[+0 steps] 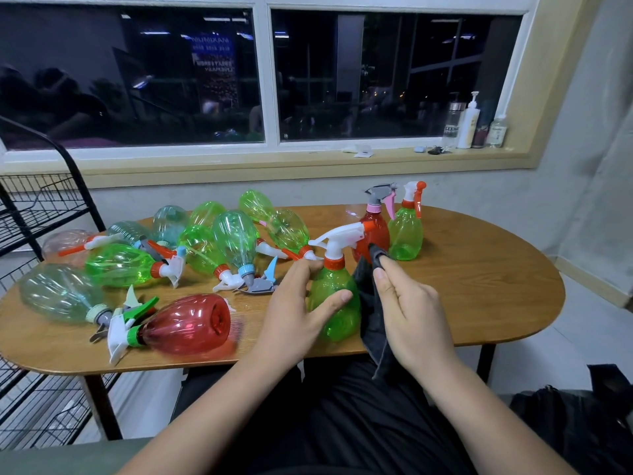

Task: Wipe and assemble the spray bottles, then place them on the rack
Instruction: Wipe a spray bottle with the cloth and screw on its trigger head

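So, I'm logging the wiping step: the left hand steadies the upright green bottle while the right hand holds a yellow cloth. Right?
Not quite: the cloth is dark grey, not yellow, as the head view shows. The rest stands: the left hand steadies the upright green bottle while the right hand holds the cloth.

Left hand grips upright green bottle; right hand holds dark cloth.

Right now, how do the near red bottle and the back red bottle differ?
The near red bottle lies on its side; the back red bottle stands upright. The near one's sprayer is white with a green collar; the back one's is grey with pink. Both are clear red.
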`<state>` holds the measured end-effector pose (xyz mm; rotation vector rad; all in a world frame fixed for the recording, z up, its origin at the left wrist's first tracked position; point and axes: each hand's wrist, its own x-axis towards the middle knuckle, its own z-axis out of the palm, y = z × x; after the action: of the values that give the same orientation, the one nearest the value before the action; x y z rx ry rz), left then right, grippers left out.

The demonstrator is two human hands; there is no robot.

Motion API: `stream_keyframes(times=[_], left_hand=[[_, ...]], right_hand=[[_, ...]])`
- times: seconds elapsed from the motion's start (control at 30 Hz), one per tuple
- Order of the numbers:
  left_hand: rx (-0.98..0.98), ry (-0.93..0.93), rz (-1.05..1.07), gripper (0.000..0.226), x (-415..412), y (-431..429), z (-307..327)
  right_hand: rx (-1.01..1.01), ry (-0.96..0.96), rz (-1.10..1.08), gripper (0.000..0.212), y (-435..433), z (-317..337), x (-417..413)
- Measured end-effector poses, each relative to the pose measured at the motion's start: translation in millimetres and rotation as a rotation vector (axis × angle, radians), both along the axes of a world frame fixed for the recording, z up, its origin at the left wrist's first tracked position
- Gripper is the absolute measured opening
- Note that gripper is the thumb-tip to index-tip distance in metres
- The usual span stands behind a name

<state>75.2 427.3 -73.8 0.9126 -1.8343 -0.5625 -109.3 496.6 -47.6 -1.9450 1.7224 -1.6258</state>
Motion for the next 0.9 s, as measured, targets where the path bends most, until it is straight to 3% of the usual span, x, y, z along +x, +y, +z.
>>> stream_keyframes(times=[0.17, 0.43, 0.63, 0.9], left_hand=[[0.052, 0.019, 0.001, 0.023, 4.9, 4.8, -0.6], [0.058, -0.009, -0.008, 0.053, 4.0, 1.6, 0.1], [0.041, -0.057, -0.020, 0.057, 1.0, -5.0, -2.4], [0.023, -0.058, -0.054, 0.049, -3.2, -3.9, -0.3]], right_hand=[[0.043, -0.090, 0.048, 0.029, -4.4, -15.4, -7.6], [0.167, -0.540, 0.297, 0.032, -13.3, -11.6, -3.9], [0.150, -0.664, 0.354, 0.031, -16.8, -15.7, 7.6], [0.087, -0.421, 0.237, 0.036, -10.8, -3.2, 21.4]])
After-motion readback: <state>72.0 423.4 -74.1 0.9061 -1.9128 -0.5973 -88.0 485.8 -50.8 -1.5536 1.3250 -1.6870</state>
